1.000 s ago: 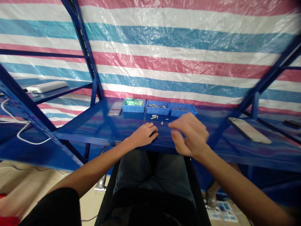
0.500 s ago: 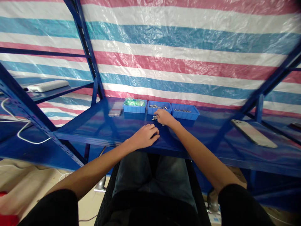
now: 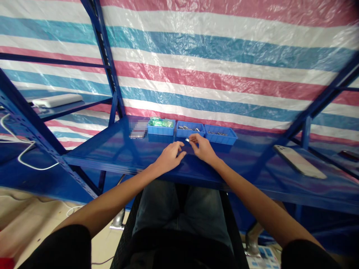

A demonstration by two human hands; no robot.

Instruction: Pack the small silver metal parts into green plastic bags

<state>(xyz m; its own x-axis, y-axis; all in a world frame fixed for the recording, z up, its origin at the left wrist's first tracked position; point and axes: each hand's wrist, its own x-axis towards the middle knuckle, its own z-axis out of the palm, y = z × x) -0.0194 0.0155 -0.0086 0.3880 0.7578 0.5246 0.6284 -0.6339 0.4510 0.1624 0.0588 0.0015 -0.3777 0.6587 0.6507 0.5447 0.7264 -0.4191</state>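
Note:
My right hand (image 3: 202, 148) is above the blue shelf top with its fingertips closed on a small silver metal part (image 3: 187, 139), whose exact kind is too small to tell. To its left, my left hand (image 3: 170, 155) has thumb and fingers apart and nothing between them. Just behind my hands stands a blue bin (image 3: 190, 133) of small metal pieces. The bin to its right (image 3: 221, 139) holds more small metal pieces. A third bin (image 3: 161, 130), on the left, contains green items in clear plastic.
A phone (image 3: 300, 161) lies on the blue shelf (image 3: 134, 155) to the right. Blue uprights stand on both sides, and a striped plastic sheet (image 3: 202, 74) hangs behind. On a side shelf at left sits a white device (image 3: 58, 101) near white cables.
My right hand has drawn slightly back from the middle bin with the silver part. My left hand has moved a little forward, opening its thumb away from the fingers.

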